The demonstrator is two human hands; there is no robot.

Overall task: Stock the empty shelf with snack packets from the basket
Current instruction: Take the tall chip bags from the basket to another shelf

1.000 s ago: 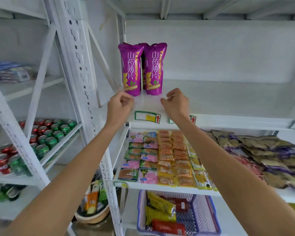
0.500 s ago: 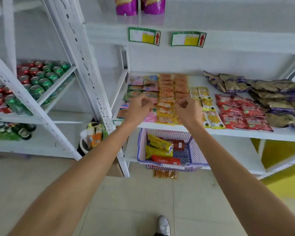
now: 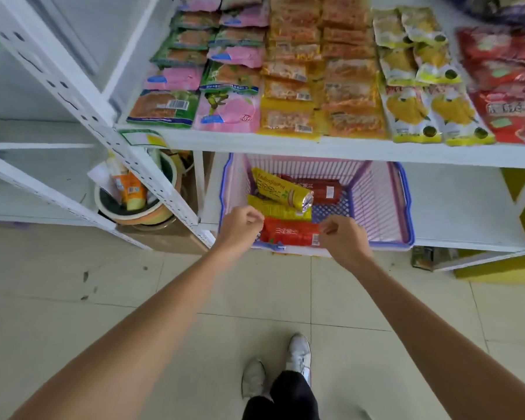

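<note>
A pink basket with a purple rim (image 3: 406, 207) sits on the bottom shelf. It holds two yellow snack packets (image 3: 280, 190), a red packet at the back (image 3: 321, 187) and a red packet at the front (image 3: 290, 233). My left hand (image 3: 241, 227) hovers at the left end of the front red packet, fingers loosely curled. At the packet's right end is my right hand (image 3: 344, 237), curled the same way. Neither hand plainly grips anything. The upper shelf is out of view.
The middle shelf (image 3: 315, 148) above the basket is packed with rows of flat snack packets. A perforated white upright (image 3: 103, 116) slants down left of the basket. A bucket with bottles (image 3: 134, 204) stands behind it. My shoes (image 3: 297, 353) are on the tiled floor.
Both hands dropped from the top shelf beside the purple packets, past the middle shelf, down to the basket. The view tilted down with them.
</note>
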